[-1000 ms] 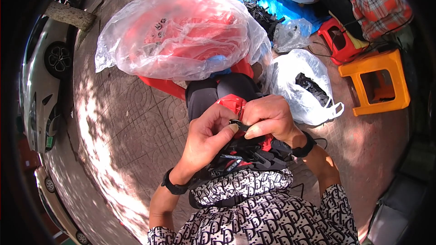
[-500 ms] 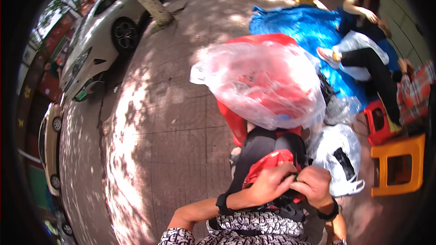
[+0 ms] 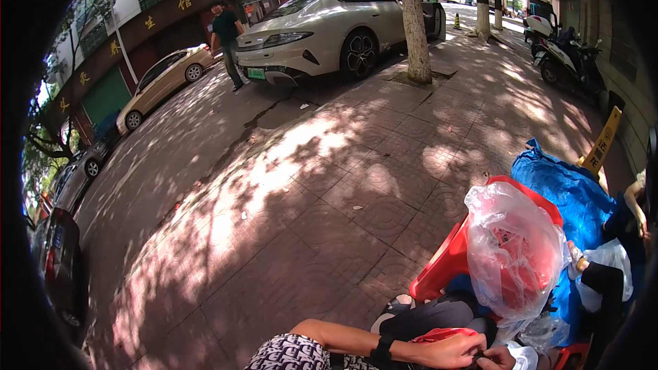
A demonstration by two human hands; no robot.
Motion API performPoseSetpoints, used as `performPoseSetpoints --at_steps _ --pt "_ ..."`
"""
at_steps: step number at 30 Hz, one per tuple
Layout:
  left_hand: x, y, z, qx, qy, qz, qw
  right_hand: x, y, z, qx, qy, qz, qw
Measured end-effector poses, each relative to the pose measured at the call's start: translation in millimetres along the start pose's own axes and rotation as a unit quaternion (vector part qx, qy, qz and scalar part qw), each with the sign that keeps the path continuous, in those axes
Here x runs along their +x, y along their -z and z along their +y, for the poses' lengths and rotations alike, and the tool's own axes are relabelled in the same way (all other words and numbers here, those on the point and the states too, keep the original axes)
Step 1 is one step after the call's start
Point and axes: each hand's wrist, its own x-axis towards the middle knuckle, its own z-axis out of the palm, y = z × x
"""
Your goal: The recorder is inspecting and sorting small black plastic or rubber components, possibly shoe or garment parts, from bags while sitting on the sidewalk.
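Note:
At the lower right, over my lap, my left hand (image 3: 454,351) is closed in a pinch, a dark band on its wrist. My right hand (image 3: 500,358) meets it there, fingers also closed. Something small and dark shows between the fingertips, too small to name. Under my hands a red plastic bag (image 3: 439,334) lies on my dark-trousered thighs. In front of my knees stands a red plastic stool (image 3: 439,260), with a clear plastic bag (image 3: 510,247) spread over its top; red shows through it.
A blue tarp (image 3: 558,185) lies beyond the stool, a seated person's arm (image 3: 634,209) beside it. A yellow sign (image 3: 603,140) stands behind. A tree (image 3: 417,34), a silver car (image 3: 329,27), a walking person (image 3: 225,38) and scooters (image 3: 565,58) are farther off.
My view has swung up and left toward the street, so my hands and the stool now sit at the lower right. Both hands remain pinched together over my lap.

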Motion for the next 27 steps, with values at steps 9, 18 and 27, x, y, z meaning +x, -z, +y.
performPoseSetpoints --at_steps 9,18,27 --pt "1 14 -3 -0.151 0.102 -0.046 0.982 1 -12 -21 -0.081 0.087 -0.021 0.993" --pt "13 2 2 -0.046 0.172 -0.052 0.983 4 -13 0 -0.157 0.21 0.072 0.962" --pt "18 -6 -4 -0.217 0.256 -0.06 0.94 1 -3 17 0.22 -0.001 0.062 0.974"
